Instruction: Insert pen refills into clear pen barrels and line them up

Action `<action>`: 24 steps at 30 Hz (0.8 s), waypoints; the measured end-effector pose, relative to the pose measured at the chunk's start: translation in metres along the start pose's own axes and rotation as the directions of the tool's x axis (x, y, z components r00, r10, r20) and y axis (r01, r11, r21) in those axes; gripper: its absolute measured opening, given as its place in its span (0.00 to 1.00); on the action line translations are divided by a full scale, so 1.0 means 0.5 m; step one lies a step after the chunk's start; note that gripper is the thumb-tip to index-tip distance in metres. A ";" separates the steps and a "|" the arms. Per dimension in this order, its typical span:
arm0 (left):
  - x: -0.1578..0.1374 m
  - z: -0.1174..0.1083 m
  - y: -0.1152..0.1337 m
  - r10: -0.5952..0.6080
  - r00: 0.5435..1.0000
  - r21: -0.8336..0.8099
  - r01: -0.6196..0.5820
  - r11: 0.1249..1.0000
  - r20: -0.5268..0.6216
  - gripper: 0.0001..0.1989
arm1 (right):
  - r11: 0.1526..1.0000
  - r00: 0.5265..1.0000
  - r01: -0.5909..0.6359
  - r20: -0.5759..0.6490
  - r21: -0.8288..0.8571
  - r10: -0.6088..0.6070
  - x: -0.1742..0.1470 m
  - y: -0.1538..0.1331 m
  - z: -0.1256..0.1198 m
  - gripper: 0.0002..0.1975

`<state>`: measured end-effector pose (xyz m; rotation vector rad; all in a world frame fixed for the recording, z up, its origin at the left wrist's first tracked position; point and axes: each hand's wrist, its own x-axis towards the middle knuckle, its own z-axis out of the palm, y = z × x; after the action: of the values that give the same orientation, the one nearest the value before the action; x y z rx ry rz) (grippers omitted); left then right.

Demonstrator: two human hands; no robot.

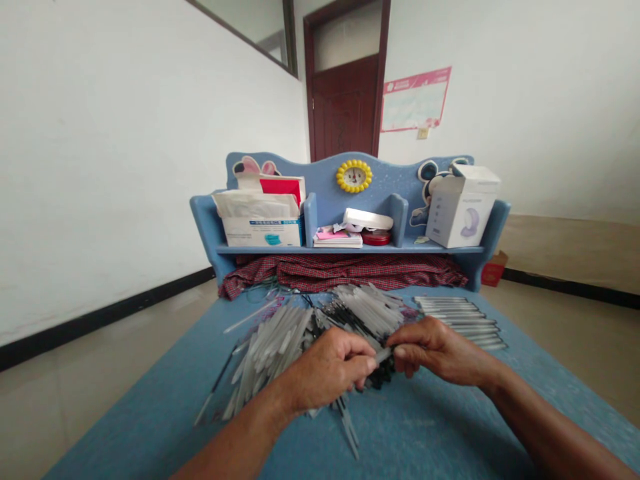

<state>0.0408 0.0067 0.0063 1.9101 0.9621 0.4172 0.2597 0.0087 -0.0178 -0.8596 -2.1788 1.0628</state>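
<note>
My left hand [334, 363] is closed, thumb and fingers pinching the left end of a translucent whitish plastic sleeve [383, 355]. At the sleeve's other end my right hand [433, 350] pinches too, where a small dark tip shows; whether that is a separate piece is hidden by the fingers. Left of the hands lies a loose heap of similar sleeves [273, 347], and another bunch of sleeves [370, 307] lies just behind them. Thin black sticks [345, 313] run between the heaps. Beyond my right hand, several dark-tipped sleeves [460, 320] lie side by side in a row.
The blue table [165, 407] carries a rear shelf [355, 250] holding a mask box [263, 227], a white box [463, 210] and a red round tin [376, 237]. Checked cloth [345, 272] is bunched under the shelf. A few stray sleeves [349, 427] lie near the front.
</note>
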 end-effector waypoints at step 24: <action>0.001 -0.002 -0.002 -0.011 0.999 0.051 0.008 0.999 0.051 0.12 | 0.992 0.997 -0.070 -0.030 0.101 0.073 0.008 0.003 0.013 0.22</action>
<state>0.0404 0.0078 0.0059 1.9517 0.9559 0.3399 0.2531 0.0095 -0.0218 -0.9094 -2.0622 1.1731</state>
